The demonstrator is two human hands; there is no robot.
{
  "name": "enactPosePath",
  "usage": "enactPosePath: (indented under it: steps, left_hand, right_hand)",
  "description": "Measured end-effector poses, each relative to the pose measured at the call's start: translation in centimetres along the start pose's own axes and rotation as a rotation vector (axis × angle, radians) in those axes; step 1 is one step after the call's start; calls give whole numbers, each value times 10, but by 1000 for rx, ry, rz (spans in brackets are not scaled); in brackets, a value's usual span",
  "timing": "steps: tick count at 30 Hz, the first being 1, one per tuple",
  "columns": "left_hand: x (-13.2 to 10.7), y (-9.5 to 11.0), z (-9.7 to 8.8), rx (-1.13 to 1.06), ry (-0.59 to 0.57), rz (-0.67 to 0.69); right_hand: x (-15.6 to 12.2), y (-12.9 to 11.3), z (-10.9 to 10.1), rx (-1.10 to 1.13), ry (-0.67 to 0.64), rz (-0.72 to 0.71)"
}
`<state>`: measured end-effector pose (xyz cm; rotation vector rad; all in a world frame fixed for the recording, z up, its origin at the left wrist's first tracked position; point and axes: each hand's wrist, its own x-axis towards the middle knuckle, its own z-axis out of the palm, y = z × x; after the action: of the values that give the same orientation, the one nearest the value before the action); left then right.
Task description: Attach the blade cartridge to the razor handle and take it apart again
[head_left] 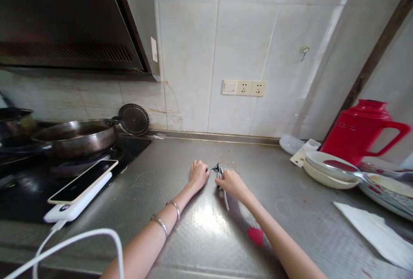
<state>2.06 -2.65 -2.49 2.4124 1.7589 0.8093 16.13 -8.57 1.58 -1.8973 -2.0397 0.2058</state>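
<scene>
My left hand (198,175) and my right hand (232,183) rest close together on the steel counter (206,227), near its middle. Between them lies a small dark object (217,168) with a greenish tip and a pale handle that runs back under my right hand; it looks like a razor or peeler, too small to name surely. My left fingers are curled and pinch its tip. My right fingers are closed over its handle. Two bracelets circle my left forearm.
A phone on a white power bank (79,188) with a white cable lies at the left by the stove. A metal pan (75,137) sits on the burner. At the right stand a red jug (363,130), stacked bowls and plates (329,168) and a white paper sheet (374,231).
</scene>
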Motion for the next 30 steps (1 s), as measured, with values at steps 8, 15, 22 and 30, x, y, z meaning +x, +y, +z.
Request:
enactPosePath:
  steps: [8, 15, 22, 30]
  left_hand:
    - [5, -7, -4, 80, 17, -45]
    - [9, -19, -9, 57, 83, -108]
    - [11, -19, -9, -42, 125, -120]
    - [14, -8, -20, -387, 188, 72]
  right_hand:
    - [0, -3, 0, -44, -63, 30]
    - [-3, -9, 2, -80, -90, 27]
    - [-4, -6, 3, -75, -65, 25]
    - [17, 30, -18, 253, 170, -175]
